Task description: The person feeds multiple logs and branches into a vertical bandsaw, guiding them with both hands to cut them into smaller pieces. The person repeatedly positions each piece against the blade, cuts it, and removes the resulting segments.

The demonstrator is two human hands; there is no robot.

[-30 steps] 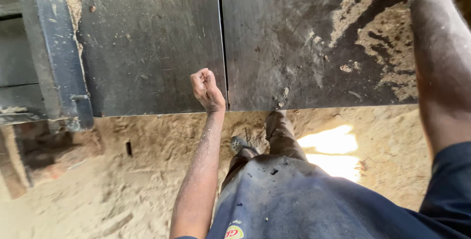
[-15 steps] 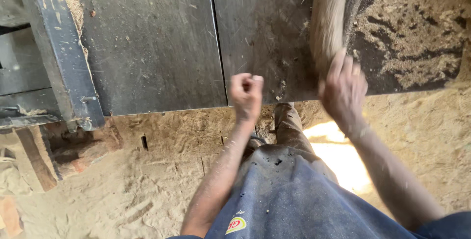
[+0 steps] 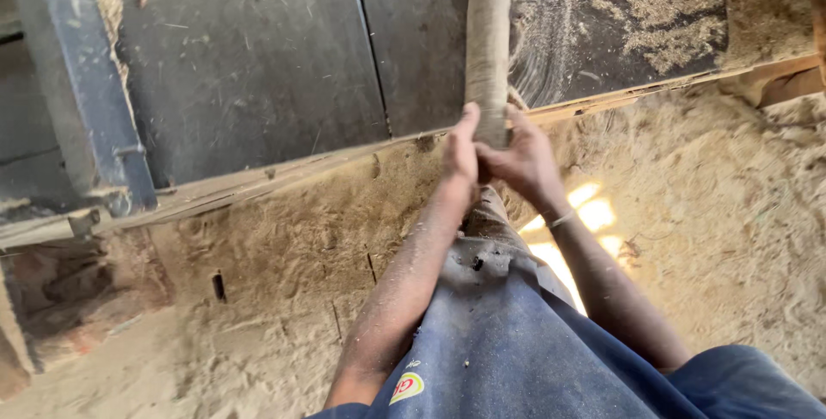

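Observation:
A long pale wooden plank (image 3: 489,40) lies on a dark metal saw table (image 3: 258,75), running away from me. Its near end hangs just over the table's front edge. My left hand (image 3: 461,154) presses against the left side of that end. My right hand (image 3: 523,161) wraps the end from the right, a thin band on the wrist. Both hands grip the plank together, above my blue trousers.
Sawdust (image 3: 662,6) is heaped on the table's right part and covers the floor (image 3: 731,238). A dark steel post (image 3: 82,83) stands at the left. A narrow slot (image 3: 366,40) runs along the table. A wooden rail (image 3: 258,182) edges the table front.
The view has swung left and downward. My right hand came down from the far right onto the plank's near end, and my left hand, a fist before, has joined it there.

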